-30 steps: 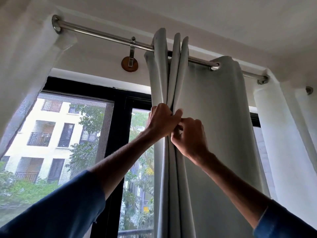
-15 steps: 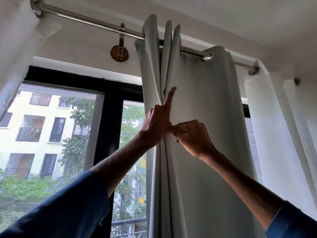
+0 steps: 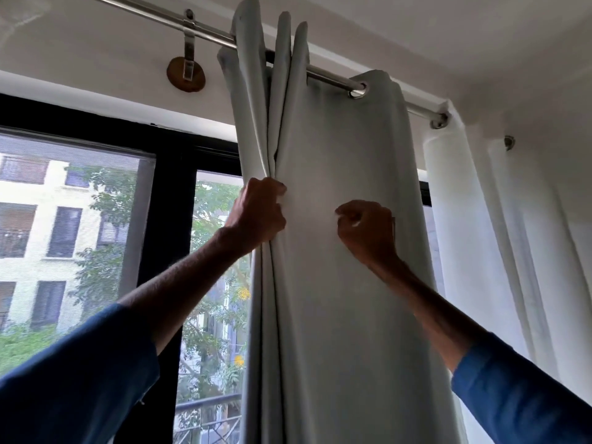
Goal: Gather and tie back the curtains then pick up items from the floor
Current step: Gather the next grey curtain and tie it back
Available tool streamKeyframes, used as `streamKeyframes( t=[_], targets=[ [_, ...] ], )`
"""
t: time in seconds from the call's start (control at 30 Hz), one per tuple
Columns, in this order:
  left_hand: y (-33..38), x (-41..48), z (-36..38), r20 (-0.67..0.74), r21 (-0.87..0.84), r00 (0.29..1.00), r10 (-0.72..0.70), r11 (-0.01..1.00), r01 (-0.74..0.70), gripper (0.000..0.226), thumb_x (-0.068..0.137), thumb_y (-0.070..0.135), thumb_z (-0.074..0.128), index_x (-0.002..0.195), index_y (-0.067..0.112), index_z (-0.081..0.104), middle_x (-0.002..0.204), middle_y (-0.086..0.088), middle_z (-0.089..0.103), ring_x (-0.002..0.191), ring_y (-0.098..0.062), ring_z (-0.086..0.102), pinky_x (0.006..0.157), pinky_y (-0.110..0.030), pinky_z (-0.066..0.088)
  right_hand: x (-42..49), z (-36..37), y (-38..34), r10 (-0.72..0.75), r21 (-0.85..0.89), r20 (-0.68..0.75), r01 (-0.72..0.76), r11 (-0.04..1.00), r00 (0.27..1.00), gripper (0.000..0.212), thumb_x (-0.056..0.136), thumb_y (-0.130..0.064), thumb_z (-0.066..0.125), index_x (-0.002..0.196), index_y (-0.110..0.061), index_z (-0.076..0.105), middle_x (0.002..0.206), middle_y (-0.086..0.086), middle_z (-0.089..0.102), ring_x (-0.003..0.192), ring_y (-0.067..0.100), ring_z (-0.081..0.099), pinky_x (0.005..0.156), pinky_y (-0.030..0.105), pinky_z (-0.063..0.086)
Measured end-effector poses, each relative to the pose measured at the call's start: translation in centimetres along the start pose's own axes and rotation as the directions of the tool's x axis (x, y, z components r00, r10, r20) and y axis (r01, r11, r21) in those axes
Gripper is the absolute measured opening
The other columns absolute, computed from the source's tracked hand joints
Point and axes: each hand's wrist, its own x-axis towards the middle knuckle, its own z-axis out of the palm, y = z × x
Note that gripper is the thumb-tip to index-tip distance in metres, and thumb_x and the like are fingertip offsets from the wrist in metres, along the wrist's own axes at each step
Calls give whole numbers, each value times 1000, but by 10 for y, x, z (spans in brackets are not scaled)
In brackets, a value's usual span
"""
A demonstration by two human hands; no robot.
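Observation:
A pale grey curtain (image 3: pixel 346 149) hangs by eyelets from a steel rod (image 3: pixel 333 79), its left part bunched into several narrow folds, its right part flat. My left hand (image 3: pixel 258 214) is shut around the bunched folds at mid height. My right hand (image 3: pixel 365 230) is out to the right on the flat panel, fingers curled and pinching the cloth. Both arms wear blue sleeves. The floor and anything on it are out of view.
A sheer white curtain (image 3: pixel 480 238) hangs at the right beside the wall. A wooden rod bracket (image 3: pixel 186 77) sits on the wall at upper left. The black-framed window (image 3: pixel 169 225) shows trees and a pale building outside.
My right hand has moved away from my left hand, rightward across the flat panel. My left hand closed its raised finger onto the folds. The view tilted upward.

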Motion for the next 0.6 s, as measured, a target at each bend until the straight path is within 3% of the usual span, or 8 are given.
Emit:
streamKeyframes(
  t=[0.07, 0.13, 0.23, 0.3, 0.33, 0.4, 0.5, 0.6],
  targets=[
    [-6, 2, 0, 3, 20, 1000, -5, 1000, 5, 45, 81, 13, 62, 126, 15, 64, 119, -15, 63, 111, -36, 56, 91, -40, 49, 9, 1, 26, 4, -46, -125, -10, 999, 992, 31, 73, -19, 67, 104, -16, 74, 103, 0, 72, 96, 20, 67, 82, 24, 44],
    [-11, 4, -2, 9, 39, 1000, 6, 999, -7, 47, 83, 10, 63, 129, 18, 63, 121, -14, 62, 113, -36, 55, 94, -40, 48, 22, -4, 53, 125, -86, -168, -141, 986, 978, 57, 74, -25, 75, 126, -8, 61, 125, 10, 61, 120, 30, 54, 99, 29, 37],
    [-15, 4, -4, 15, 64, 1000, 20, 998, -21, 49, 83, 10, 62, 131, 20, 62, 123, -15, 64, 115, -36, 57, 94, -40, 49, 38, -17, 88, 496, -140, -100, -506, 851, 863, 104, 71, -52, 83, 148, -2, 34, 148, 16, 43, 139, 37, 39, 112, 50, 36],
    [-18, 4, -4, 10, 76, 999, 36, 996, -37, 49, 84, 9, 62, 131, 19, 63, 122, -15, 65, 115, -37, 57, 94, -40, 48, 41, -22, 100, 637, -85, 29, -633, 769, 770, 115, 65, -65, 83, 147, -1, 33, 147, 19, 46, 135, 38, 45, 108, 51, 42],
    [-19, 4, -3, 3, 79, 999, 46, 996, -46, 49, 84, 9, 61, 131, 19, 63, 122, -15, 64, 115, -37, 56, 94, -39, 47, 41, -22, 101, 641, -45, 88, -640, 767, 762, 109, 66, -66, 82, 143, 0, 40, 142, 19, 52, 130, 37, 51, 102, 45, 47],
    [-21, 4, -1, 1, 86, 999, 51, 995, -51, 48, 85, 9, 61, 132, 20, 63, 121, -15, 64, 115, -37, 56, 94, -38, 47, 40, -17, 98, 562, -32, 113, -562, 826, 819, 84, 77, -58, 78, 132, 0, 54, 133, 20, 59, 122, 36, 57, 92, 39, 49],
    [-22, 3, 2, 12, 107, 1000, 29, 994, -30, 47, 86, 11, 61, 132, 22, 62, 122, -13, 63, 114, -35, 55, 94, -37, 46, 37, -4, 78, 377, -227, 58, -355, 907, 925, 46, 98, -37, 58, 121, 2, 58, 128, 24, 60, 119, 43, 57, 92, 44, 47],
    [-24, 6, 4, 2, 107, 999, 35, 994, -35, 45, 86, 13, 61, 131, 23, 63, 121, -12, 65, 112, -35, 58, 92, -38, 49, 36, 6, 48, 204, -402, 90, -152, 903, 975, 30, 104, -25, 45, 113, -1, 61, 118, 24, 63, 110, 46, 60, 88, 45, 49]
  ],
)
